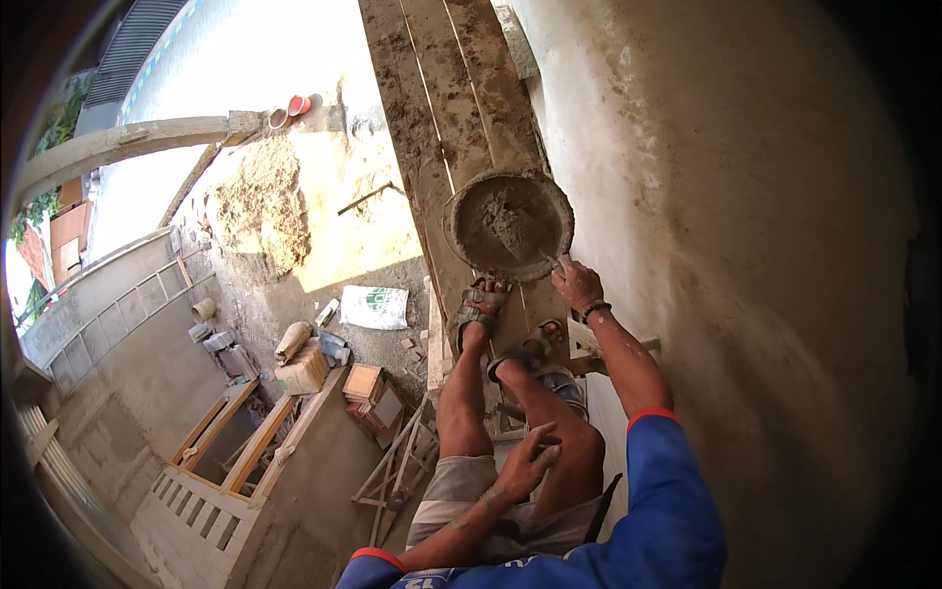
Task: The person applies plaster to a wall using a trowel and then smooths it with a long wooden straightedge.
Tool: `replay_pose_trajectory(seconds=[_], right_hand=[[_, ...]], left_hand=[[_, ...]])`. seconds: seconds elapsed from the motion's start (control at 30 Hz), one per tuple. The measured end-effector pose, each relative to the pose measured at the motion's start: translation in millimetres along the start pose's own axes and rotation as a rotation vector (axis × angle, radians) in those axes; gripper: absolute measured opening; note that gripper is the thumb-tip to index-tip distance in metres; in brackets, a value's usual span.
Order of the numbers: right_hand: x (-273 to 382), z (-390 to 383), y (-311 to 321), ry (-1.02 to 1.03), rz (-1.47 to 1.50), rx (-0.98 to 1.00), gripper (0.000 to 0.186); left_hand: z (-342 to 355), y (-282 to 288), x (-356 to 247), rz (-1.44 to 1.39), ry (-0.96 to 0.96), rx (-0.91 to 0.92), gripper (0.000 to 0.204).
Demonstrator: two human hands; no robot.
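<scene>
A round bucket (486,221) of grey mortar rests on mud-stained planks (427,103) above my sandaled feet. My right hand (579,285) grips a trowel at the bucket's right rim; its blade (510,231) sits in the bucket with mortar on it. My left hand (532,456) is by my bent right knee, holding nothing, with its fingers loosely apart. Another dark container (561,391) is partly hidden behind my right leg.
A plastered wall (746,245) runs along my right. Down on the left lie a sand pile (255,211), a white sack (373,309), boxes (363,385), a wooden stand (392,471), a ladder (113,324) and a framed opening (235,442). A beam (118,152) crosses the upper left.
</scene>
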State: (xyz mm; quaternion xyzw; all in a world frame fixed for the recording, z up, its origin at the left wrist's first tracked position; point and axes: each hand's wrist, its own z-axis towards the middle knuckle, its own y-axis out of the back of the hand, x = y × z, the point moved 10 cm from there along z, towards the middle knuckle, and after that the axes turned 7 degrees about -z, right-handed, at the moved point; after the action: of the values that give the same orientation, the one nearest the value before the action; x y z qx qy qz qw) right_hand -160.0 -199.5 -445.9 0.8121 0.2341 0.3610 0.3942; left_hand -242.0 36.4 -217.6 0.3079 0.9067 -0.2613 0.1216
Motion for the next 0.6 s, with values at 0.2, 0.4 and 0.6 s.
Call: replay_pose_trajectory(seconds=[0.2, 0.4, 0.6], right_hand=[[52.9, -47.8, 112.6, 0.028, 0.132, -0.017, 0.032], [83.5, -211.3, 424.0, 0.003, 0.105, -0.121, 0.038], [144.7, -397.3, 746.1, 0.036, -0.136, -0.381, 0.043]], left_hand=[[-2.9, 7.8, -17.9, 0.108, -0.058, -0.045, 0.052], [-9.9, -36.8, -65.5, 0.356, -0.430, 0.050, 0.049], [-39.2, -79.3, -208.1, 0.539, -0.587, 0.039, 0.050]])
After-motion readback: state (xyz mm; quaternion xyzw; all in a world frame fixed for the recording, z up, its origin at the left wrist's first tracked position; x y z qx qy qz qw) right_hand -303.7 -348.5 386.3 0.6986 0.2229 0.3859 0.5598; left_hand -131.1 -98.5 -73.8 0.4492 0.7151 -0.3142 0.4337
